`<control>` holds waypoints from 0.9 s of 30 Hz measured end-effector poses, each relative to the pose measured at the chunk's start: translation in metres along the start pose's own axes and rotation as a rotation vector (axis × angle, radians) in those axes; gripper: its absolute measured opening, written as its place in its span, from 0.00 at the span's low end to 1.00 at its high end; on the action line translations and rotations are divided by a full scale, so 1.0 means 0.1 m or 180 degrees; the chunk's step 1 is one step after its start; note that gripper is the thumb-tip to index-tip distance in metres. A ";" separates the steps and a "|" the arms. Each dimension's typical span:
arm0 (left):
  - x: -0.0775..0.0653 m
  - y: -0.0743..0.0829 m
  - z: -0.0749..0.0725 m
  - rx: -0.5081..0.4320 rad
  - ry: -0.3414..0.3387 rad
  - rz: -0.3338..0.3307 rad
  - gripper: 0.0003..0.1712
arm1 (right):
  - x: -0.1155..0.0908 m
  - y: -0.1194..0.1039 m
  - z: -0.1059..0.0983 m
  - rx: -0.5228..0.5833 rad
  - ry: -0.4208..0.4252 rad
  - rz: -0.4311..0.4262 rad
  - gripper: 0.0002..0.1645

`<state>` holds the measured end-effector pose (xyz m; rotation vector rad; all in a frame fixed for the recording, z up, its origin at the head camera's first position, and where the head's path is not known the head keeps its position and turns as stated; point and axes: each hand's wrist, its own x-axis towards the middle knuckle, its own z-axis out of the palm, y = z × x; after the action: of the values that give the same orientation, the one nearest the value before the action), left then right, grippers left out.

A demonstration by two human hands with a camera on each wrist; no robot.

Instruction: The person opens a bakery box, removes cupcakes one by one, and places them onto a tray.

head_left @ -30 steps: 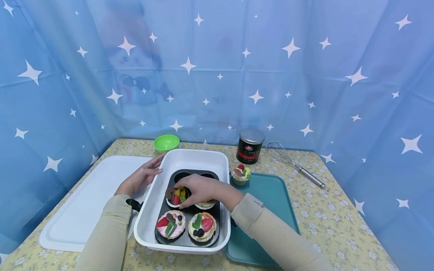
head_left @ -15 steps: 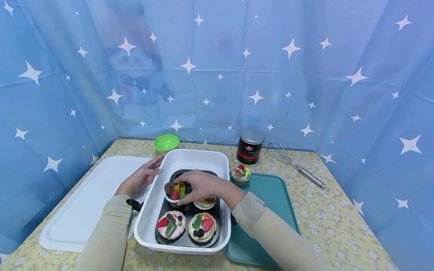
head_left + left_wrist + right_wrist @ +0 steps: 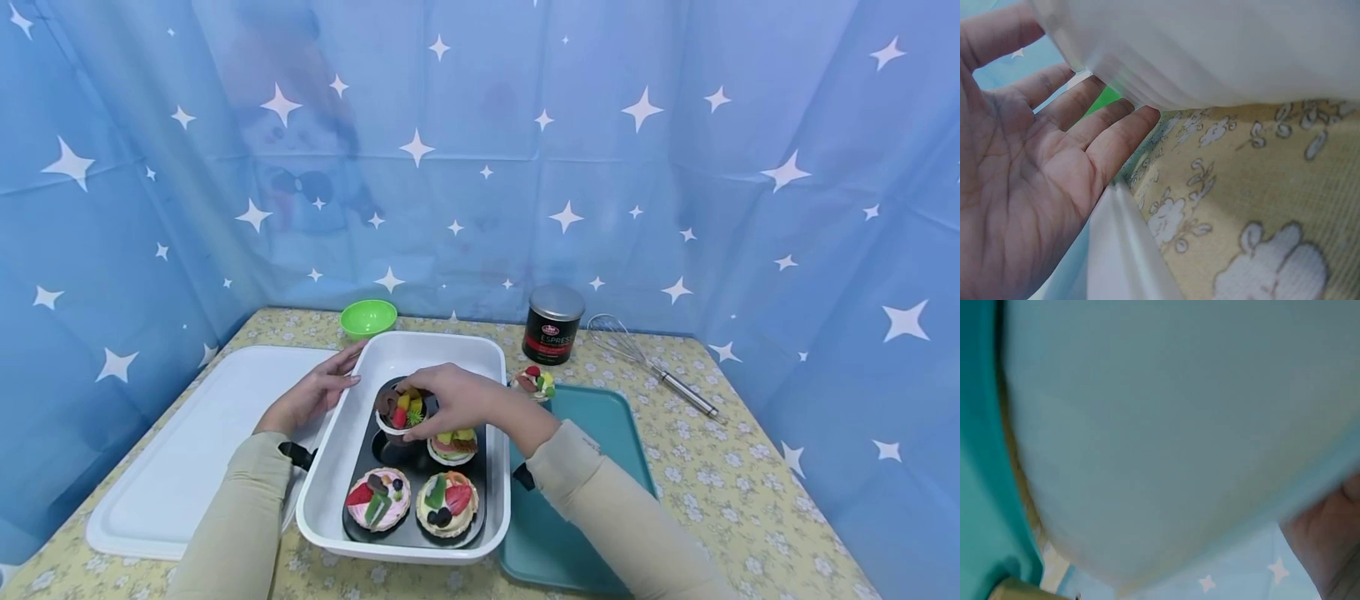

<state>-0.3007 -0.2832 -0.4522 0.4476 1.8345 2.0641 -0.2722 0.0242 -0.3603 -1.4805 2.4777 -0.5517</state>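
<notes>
curtained-off tabletop workspace; starry curtains (image 3: pixel 495 100), three sides; floral tablecloth (image 3: pixel 750 492)

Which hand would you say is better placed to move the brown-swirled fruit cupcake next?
Probably the right hand: it holds the cupcake over the dark muffin tin, while the left hand only touches the white rectangular pan.

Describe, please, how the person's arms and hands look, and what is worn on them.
The left sleeve and right sleeve are plain pale beige, reach the wrists and show soft creases. The left hand and right hand are bare, with no gloves visible.
</notes>
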 end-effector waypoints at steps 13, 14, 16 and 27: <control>0.00 0.01 0.02 0.0124 0.0093 -0.0021 0.45 | -0.30 0.16 -0.21 0.0066 0.0344 0.0031 0.40; 0.00 0.01 0.02 0.0137 0.0104 -0.0024 0.45 | -0.33 0.17 -0.23 0.0108 0.0369 0.0037 0.40; 0.00 0.01 0.03 0.0159 0.0129 -0.0035 0.45 | -0.39 0.19 -0.25 0.0153 0.0417 0.0066 0.40; -0.01 0.01 0.04 0.0148 0.0165 -0.0020 0.44 | -0.88 0.41 -0.37 -0.0048 0.0780 0.0167 0.38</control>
<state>-0.2978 -0.2800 -0.4510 0.4033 1.9145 2.0511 -0.2761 0.1265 -0.3449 -1.4248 2.7002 -0.7470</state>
